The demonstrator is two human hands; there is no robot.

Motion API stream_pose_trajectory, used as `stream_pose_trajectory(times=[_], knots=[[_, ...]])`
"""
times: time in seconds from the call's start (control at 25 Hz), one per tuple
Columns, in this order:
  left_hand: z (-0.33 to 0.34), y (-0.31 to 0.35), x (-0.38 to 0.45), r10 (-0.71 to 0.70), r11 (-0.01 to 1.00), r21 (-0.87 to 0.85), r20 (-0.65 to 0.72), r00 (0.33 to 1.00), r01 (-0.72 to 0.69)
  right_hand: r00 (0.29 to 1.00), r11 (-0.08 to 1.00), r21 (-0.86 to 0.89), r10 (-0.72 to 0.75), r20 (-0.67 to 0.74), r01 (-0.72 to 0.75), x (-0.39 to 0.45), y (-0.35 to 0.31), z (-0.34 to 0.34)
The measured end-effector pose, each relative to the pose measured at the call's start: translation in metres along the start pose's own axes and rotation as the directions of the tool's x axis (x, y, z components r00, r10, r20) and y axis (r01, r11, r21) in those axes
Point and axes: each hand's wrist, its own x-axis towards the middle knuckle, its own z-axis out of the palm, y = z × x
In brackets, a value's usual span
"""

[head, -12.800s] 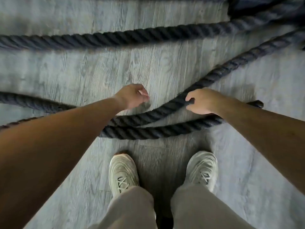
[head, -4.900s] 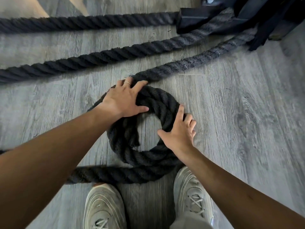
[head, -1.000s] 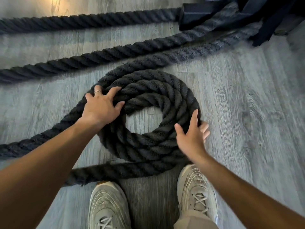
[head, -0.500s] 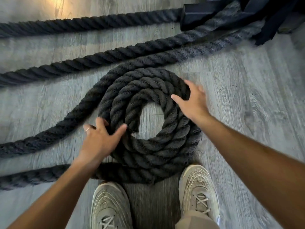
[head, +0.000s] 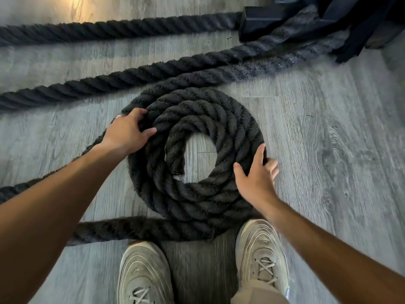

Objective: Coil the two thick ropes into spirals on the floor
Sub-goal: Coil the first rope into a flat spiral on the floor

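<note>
A thick black rope lies wound in a flat spiral of about three turns on the grey wood floor, its cut end at the open centre. My left hand grips the outer turn at the spiral's upper left, fingers curled over the rope. My right hand rests flat with fingers spread on the spiral's right edge. The rope's free length runs off to the left under my left arm. A second black rope stretches straight across the floor behind the spiral.
A third rope stretch runs along the top. A black metal anchor base with straps stands at the upper right, where the ropes lead. Another rope stretch lies just in front of my two shoes.
My left hand has moved from the spiral's lower left up to its upper left, pulling the outer turn tighter. My right hand has dropped from the upper right to the lower right edge.
</note>
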Motion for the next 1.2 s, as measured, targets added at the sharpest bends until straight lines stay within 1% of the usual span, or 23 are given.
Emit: stream_pose_trajectory(times=[0.08, 0.12, 0.2, 0.24, 0.28, 0.32, 0.36, 0.4, 0.44, 0.52, 0.56, 0.6, 0.64, 0.68, 0.72, 0.76, 0.88, 0.92, 0.96, 1.0, 1.04, 1.12, 1.2], knots=[[-0.001, -0.01, -0.026, -0.083, 0.991, -0.102, 0.026, 0.996, 0.085, 0.991, 0.991, -0.068, -0.105, 0.083, 0.111, 0.03, 0.0, -0.02], [0.002, -0.016, -0.043, -0.135, 0.974, -0.18, 0.04, 0.99, 0.14, 0.978, 0.986, -0.061, -0.148, 0.148, 0.158, 0.05, -0.005, -0.032], [0.021, -0.028, -0.083, -0.222, 0.91, -0.343, 0.067, 0.973, 0.232, 0.933, 0.969, -0.007, -0.237, 0.272, 0.248, 0.085, -0.021, -0.055], [0.032, -0.032, -0.102, -0.262, 0.866, -0.418, 0.088, 0.961, 0.275, 0.909, 0.95, 0.0, -0.299, 0.29, 0.312, 0.097, -0.032, -0.061], [0.042, -0.033, -0.118, -0.297, 0.812, -0.492, 0.114, 0.948, 0.314, 0.892, 0.926, 0.005, -0.365, 0.268, 0.377, 0.106, -0.041, -0.062], [0.052, -0.033, -0.13, -0.327, 0.751, -0.562, 0.139, 0.935, 0.346, 0.882, 0.904, 0.021, -0.421, 0.212, 0.427, 0.11, -0.048, -0.059], [0.058, -0.032, -0.138, -0.345, 0.715, -0.598, 0.151, 0.926, 0.364, 0.881, 0.891, 0.047, -0.454, 0.132, 0.452, 0.11, -0.053, -0.051], [0.06, -0.027, -0.141, -0.346, 0.698, -0.621, 0.145, 0.927, 0.358, 0.889, 0.888, 0.076, -0.457, 0.031, 0.454, 0.105, -0.053, -0.042], [0.058, -0.023, -0.136, -0.35, 0.701, -0.626, 0.116, 0.93, 0.341, 0.903, 0.898, 0.093, -0.424, -0.067, 0.429, 0.097, -0.05, -0.032], [0.048, -0.023, -0.115, -0.363, 0.725, -0.629, -0.006, 0.932, 0.279, 0.936, 0.951, 0.06, -0.287, -0.206, 0.305, 0.072, -0.035, -0.021], [0.039, -0.025, -0.097, -0.363, 0.737, -0.628, -0.056, 0.93, 0.25, 0.953, 0.977, 0.043, -0.193, -0.233, 0.209, 0.057, -0.025, -0.019], [0.028, -0.026, -0.078, -0.343, 0.765, -0.6, -0.071, 0.937, 0.235, 0.969, 0.994, 0.051, -0.086, -0.233, 0.101, 0.04, -0.014, -0.019], [0.02, -0.028, -0.059, -0.308, 0.803, -0.554, -0.067, 0.949, 0.221, 0.977, 0.996, 0.085, 0.014, -0.213, 0.005, 0.024, -0.005, -0.018], [0.012, -0.027, -0.042, -0.275, 0.841, -0.494, -0.039, 0.961, 0.221, 0.979, 0.991, 0.124, 0.08, -0.188, -0.057, 0.01, 0.004, -0.017], [0.007, -0.026, -0.027, -0.24, 0.871, -0.445, -0.014, 0.971, 0.209, 0.98, 0.985, 0.153, 0.105, -0.168, -0.079, -0.002, 0.011, -0.015], [0.004, -0.023, -0.018, -0.216, 0.9, -0.389, -0.001, 0.976, 0.199, 0.982, 0.983, 0.171, 0.1, -0.163, -0.072, -0.008, 0.015, -0.013], [0.008, -0.016, -0.013, -0.177, 0.961, -0.223, -0.049, 0.983, 0.162, 0.984, 0.991, 0.131, 0.036, -0.175, -0.013, 0.001, 0.012, -0.01], [0.008, -0.015, -0.019, -0.2, 0.959, -0.219, -0.067, 0.978, 0.181, 0.984, 0.996, 0.093, 0.016, -0.176, 0.0, 0.01, 0.01, -0.01], [0.012, -0.02, -0.025, -0.235, 0.946, -0.25, -0.08, 0.969, 0.209, 0.986, 0.998, 0.057, -0.004, -0.166, 0.014, 0.02, 0.007, -0.013], [0.014, -0.023, -0.035, -0.282, 0.917, -0.316, -0.089, 0.955, 0.241, 0.99, 0.999, 0.029, -0.025, -0.139, 0.029, 0.033, 0.003, -0.016], [0.021, -0.028, -0.047, -0.334, 0.866, -0.42, -0.084, 0.939, 0.271, 0.993, 0.999, 0.011, -0.052, -0.101, 0.053, 0.048, -0.003, -0.022], [0.04, -0.029, -0.08, -0.419, 0.685, -0.665, -0.024, 0.908, 0.299, 0.991, 0.99, 0.021, -0.136, -0.02, 0.136, 0.079, -0.021, -0.038], [0.059, -0.026, -0.115, -0.474, 0.517, -0.772, 0.102, 0.875, 0.37, 0.968, 0.969, 0.033, -0.247, 0.037, 0.246, 0.106, -0.039, -0.055]])
